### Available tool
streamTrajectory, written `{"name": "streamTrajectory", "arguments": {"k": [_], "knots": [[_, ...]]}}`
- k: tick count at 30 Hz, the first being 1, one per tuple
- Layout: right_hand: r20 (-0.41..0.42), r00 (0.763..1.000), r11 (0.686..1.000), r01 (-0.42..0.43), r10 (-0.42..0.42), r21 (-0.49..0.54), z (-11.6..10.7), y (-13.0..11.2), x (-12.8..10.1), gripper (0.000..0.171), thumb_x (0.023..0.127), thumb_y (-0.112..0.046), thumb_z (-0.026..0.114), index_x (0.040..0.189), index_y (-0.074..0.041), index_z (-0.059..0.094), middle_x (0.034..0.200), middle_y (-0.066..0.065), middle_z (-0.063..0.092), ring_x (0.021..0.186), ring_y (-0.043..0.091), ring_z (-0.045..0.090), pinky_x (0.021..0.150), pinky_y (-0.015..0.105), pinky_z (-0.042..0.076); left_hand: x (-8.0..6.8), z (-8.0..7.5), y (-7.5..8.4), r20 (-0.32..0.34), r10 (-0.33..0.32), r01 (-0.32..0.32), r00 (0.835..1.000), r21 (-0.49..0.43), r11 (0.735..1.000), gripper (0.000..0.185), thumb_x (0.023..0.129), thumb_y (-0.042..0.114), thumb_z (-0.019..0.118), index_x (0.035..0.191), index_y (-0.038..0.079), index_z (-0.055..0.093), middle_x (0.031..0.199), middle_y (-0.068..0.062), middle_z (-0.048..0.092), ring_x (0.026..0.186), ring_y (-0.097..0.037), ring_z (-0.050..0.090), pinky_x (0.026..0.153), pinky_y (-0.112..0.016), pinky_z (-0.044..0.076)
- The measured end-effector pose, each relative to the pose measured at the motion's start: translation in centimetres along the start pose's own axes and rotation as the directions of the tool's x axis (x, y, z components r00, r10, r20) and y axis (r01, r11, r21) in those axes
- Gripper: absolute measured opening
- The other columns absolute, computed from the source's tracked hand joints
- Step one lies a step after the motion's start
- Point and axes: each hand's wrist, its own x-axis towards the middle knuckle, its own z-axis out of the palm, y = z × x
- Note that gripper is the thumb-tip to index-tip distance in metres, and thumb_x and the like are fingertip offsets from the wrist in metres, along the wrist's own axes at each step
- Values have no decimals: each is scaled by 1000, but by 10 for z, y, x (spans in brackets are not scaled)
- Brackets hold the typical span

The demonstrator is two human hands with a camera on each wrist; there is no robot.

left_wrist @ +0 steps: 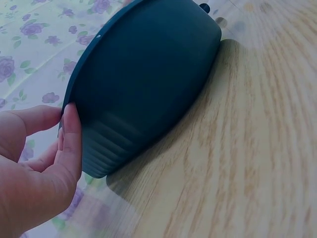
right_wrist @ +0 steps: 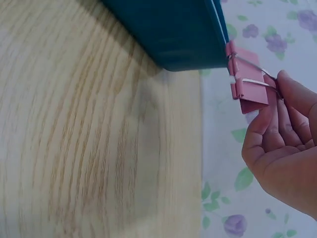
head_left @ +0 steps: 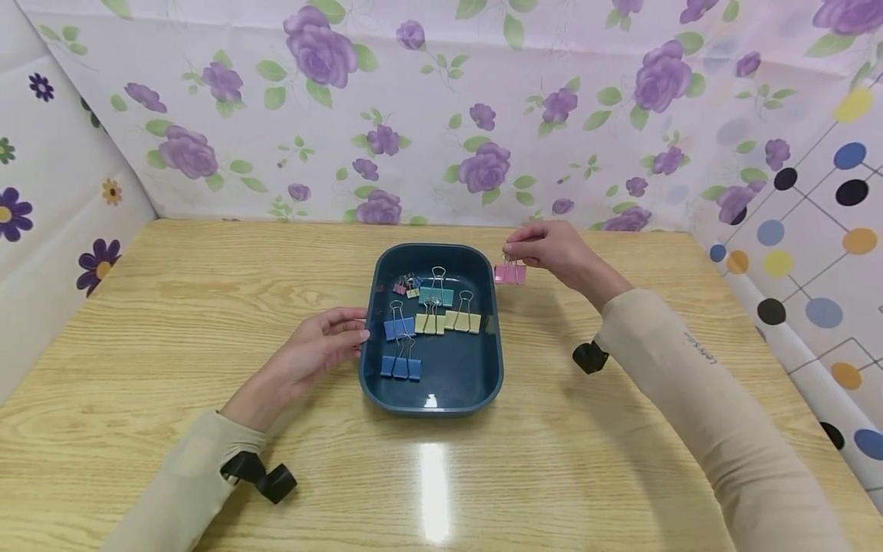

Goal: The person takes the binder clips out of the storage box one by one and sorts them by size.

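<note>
1. Right hand (head_left: 552,249): fingertips pinch the wire handles of a pink binder clip (head_left: 510,274), which hangs just outside the tray's rim at about 2 o'clock from the tray's centre. In the right wrist view the same clip (right_wrist: 249,90) lies against the tray's upper edge (right_wrist: 188,29), with the fingers (right_wrist: 292,94) curled round its handles.
2. Left hand (head_left: 313,353): fingers straight and held together, their tips resting on the outer wall of the tray at 9 o'clock. The left wrist view shows the fingers (left_wrist: 72,144) flat against the tray's ribbed wall (left_wrist: 143,84); they grip nothing.
3. Dark teal tray (head_left: 441,399): rounded rectangle, standing on the worktop (head_left: 207,291) between the two hands.
4. Tray contents: two blue binder clips, one (head_left: 398,328) at 9 o'clock and one (head_left: 402,367) at 7 o'clock; a teal binder clip (head_left: 437,296) toward 12 o'clock; two yellow binder clips (head_left: 430,323) (head_left: 463,321) side by side near the centre; a cluster of small clips (head_left: 405,287) at 11 o'clock, too small to tell apart.
5. Surroundings: floral purple cloth (head_left: 414,115) behind the worktop at 12 o'clock; dotted cloth (head_left: 814,230) at 3 o'clock.
</note>
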Motion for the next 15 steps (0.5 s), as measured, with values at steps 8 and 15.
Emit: {"name": "streamTrajectory", "arguments": {"k": [8,15], "knots": [[-6,999,997,-45,45,63,-6,11,2,23,90,-12,70,106,4,65,95,5,67,84,13,65,79,26,52,1,-1,-1,-6,-1,1,1000,1,1000,48,95,-1,57,138,-11,37,105,-8,55,87,-12,59,80,-24,53],[5,998,995,-57,56,85,-8,26,4,23,91,-11,69,107,5,64,89,2,68,79,11,63,74,24,52,2,-1,-3,0,11,-11,1000,3,1000,48,95,-1,57,137,-11,37,104,-7,56,86,-12,59,79,-24,53]]}}
